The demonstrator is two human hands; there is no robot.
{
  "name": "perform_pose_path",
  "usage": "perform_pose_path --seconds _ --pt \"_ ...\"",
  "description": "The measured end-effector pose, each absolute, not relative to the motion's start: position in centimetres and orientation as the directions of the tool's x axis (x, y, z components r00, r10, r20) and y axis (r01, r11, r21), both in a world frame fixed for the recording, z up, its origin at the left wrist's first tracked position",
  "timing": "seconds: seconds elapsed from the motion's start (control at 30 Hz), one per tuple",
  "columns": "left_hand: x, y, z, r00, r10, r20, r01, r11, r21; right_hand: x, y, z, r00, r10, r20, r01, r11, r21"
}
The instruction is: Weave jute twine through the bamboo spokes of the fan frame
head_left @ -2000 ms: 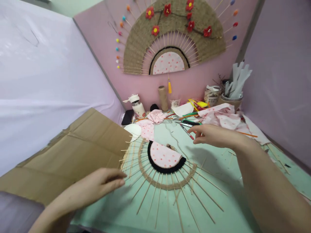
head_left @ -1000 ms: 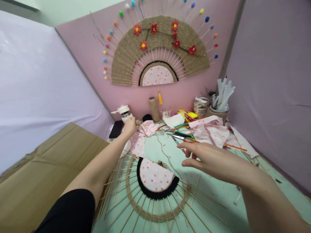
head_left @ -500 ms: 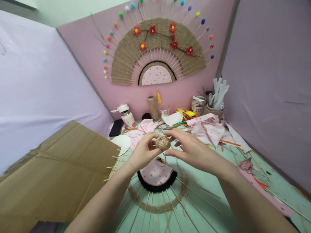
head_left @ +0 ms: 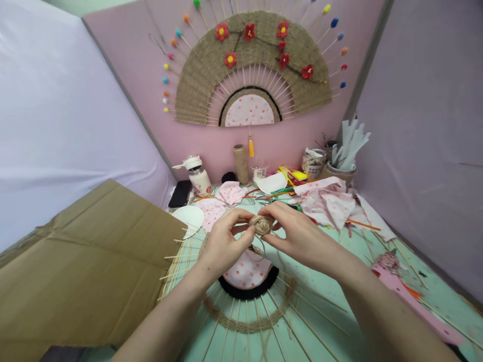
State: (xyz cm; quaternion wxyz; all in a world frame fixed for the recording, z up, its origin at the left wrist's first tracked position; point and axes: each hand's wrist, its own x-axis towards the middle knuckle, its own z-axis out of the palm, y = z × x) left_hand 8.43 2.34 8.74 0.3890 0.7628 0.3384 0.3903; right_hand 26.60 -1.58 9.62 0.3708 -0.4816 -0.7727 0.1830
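Brown twine ball [head_left: 260,225] — pinching between left hand [head_left: 225,240] and right hand [head_left: 296,229] fingers, above fan frame [head_left: 249,291] at six o'clock — probably freeing slack, needing light grip.

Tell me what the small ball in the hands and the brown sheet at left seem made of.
Small ball: probably jute twine, matte; tan strands wind around it. Brown sheet: most likely cardboard, dull-surfaced; straight creases cross it.

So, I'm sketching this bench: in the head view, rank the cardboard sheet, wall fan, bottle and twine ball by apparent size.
1. Cardboard sheet, helped by nearness
2. Wall fan
3. Bottle
4. Twine ball
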Motion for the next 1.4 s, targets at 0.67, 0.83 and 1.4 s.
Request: perform_pose_path --seconds 0.67,0.83,1.4 --pt "7.3 3.6 8.8 0.481 0.875 0.055 0.063 -0.097 0.993 26.7 -1.6 9.8 -0.369 0.884 0.286 0.409 0.431 -0.805" --pt "7.4 3.3 9.6 0.493 0.853 -0.171 -0.067 0.233 0.970 26.9 -1.3 9.8 -0.403 0.856 0.324 0.378 0.478 -0.793" --pt "8.4 2.5 9.7 0.379 0.919 -0.110 -0.181 0.190 0.965 25.9 -1.1 9.0 -0.177 0.908 0.380 0.457 0.418 -0.785"
